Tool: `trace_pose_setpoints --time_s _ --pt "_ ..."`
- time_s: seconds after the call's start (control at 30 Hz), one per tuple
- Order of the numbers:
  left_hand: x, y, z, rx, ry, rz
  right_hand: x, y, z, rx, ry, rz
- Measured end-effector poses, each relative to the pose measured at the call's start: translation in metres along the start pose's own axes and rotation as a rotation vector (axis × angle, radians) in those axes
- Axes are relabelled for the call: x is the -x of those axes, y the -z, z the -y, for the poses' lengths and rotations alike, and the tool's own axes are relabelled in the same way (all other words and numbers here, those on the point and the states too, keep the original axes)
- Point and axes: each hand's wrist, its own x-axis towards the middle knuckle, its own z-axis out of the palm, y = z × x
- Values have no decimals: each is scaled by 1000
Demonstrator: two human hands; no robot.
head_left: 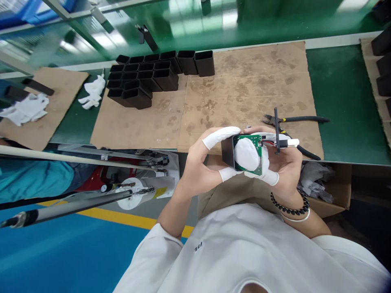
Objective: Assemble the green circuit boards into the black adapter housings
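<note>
Green bench [342, 97], blue floor [76, 252], cardboard [241, 91] beyond circuit board [258, 166]

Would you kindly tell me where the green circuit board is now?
The green circuit board is right of centre in the head view, at the open end of the black housing, between the left hand and right hand.

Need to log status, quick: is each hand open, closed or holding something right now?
Left hand: closed, holding the black rectangular case.
Right hand: closed, holding the green circuit board at the case's open end.
</note>
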Motion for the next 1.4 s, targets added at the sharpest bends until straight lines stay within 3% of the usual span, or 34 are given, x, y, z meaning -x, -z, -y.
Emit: trace_pose_setpoints --time_s 0.3,0.53,0.8,1.17,1.3,1.4 --pt "-2 -3 1 -9 -4 -5 -1 3 0 -33 21 17" --pt "2 -5 9 -15 -14 -12 5 4 -1 0 -69 8" --pt "5 -6 13 4 -40 -6 9 6 4 53 37 43" --pt "7 -8 15 -40 -33 5 10 9 13 157 23 53" --pt "5 -8 18 -20 -11 18 12 8 11 170 -52 26" --pt "4 -8 26 -17 28 13 14 10 13 139 38 -26"
